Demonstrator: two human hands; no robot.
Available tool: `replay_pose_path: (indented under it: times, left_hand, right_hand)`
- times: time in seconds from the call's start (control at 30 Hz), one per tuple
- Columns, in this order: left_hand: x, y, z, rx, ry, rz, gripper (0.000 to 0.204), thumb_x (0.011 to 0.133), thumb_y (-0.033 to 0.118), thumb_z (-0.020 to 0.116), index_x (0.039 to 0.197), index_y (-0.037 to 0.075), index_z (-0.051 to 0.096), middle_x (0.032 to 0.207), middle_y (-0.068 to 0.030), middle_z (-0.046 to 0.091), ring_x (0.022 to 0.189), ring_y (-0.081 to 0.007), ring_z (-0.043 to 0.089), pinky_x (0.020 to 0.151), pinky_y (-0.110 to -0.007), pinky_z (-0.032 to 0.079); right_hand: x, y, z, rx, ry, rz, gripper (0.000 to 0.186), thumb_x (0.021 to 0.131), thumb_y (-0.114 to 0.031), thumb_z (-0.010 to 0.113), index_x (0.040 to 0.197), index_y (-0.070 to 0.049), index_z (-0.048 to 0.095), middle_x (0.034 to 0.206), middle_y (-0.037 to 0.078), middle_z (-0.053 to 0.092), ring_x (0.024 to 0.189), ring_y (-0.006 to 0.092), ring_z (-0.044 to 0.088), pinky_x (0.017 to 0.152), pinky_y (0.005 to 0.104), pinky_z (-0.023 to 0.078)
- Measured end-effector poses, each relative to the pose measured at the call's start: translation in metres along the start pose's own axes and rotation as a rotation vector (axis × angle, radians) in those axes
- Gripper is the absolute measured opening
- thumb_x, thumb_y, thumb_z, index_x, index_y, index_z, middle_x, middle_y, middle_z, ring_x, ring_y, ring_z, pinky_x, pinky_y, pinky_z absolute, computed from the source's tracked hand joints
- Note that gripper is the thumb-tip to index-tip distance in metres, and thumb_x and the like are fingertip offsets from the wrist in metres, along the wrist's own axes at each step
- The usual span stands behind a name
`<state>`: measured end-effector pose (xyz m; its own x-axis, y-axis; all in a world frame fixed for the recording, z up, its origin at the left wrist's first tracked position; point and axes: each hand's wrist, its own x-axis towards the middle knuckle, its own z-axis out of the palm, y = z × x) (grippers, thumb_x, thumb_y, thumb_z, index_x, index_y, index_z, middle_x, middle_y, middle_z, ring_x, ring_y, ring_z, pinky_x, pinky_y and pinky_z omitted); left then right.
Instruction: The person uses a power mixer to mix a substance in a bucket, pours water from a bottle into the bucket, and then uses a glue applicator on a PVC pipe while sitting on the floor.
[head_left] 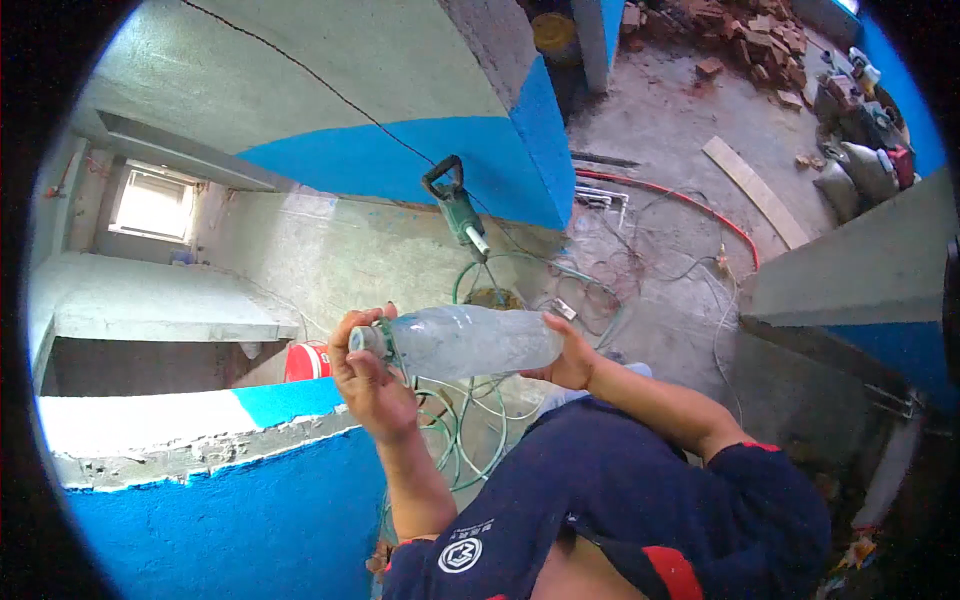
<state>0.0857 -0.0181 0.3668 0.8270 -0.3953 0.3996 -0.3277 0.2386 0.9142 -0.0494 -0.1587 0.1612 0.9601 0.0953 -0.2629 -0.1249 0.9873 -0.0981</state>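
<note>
A large, clear plastic bottle [470,342] lies crosswise in front of me, its mouth pointing left. My left hand [372,380] grips it around the neck, where a green band or handle sits. Its base rests against my right hand [568,352], whose fingers curl around that end. The bottle looks cloudy and scuffed; I cannot tell whether there is liquid in it. Beyond it, a green power tool with a black loop handle [462,215] leans by the blue-and-white wall, trailing a cord.
Green hose coils [460,430] lie on the floor below the bottle. A low blue wall with a rough top [220,450] stands at the left, a red bucket [306,362] behind it. A red hose [690,195], a plank [755,192], sacks [862,172] and broken bricks [765,50] lie toward the far right.
</note>
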Motion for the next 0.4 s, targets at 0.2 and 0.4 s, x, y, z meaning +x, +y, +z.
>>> replay_pose_path:
  times: [0.2, 0.4]
  left_hand:
    - [-0.001, 0.031, -0.062, -0.076, -0.303, -0.050, 0.069, 0.090, 0.054, 0.058, 0.125, -0.005, 0.051, 0.112, -0.0158, 0.054, 0.113, -0.0296, 0.052, 0.104, -0.055, 0.039]
    - [-0.021, 0.019, -0.097, 0.031, -0.031, 0.037, 0.065, 0.093, 0.050, 0.056, 0.137, 0.005, 0.040, 0.117, -0.0145, 0.061, 0.108, -0.0303, 0.058, 0.105, -0.052, 0.036]
  right_hand:
    - [0.006, 0.034, 0.018, -0.083, 0.170, 0.332, 0.064, 0.087, -0.064, 0.053, 0.134, -0.021, 0.050, 0.130, 0.006, 0.057, 0.115, 0.0274, 0.056, 0.086, 0.0426, 0.054]
    - [0.019, 0.066, 0.018, -0.086, 0.129, 0.380, 0.067, 0.088, -0.068, 0.047, 0.136, -0.022, 0.050, 0.130, 0.007, 0.058, 0.113, 0.0306, 0.058, 0.082, 0.0462, 0.055]
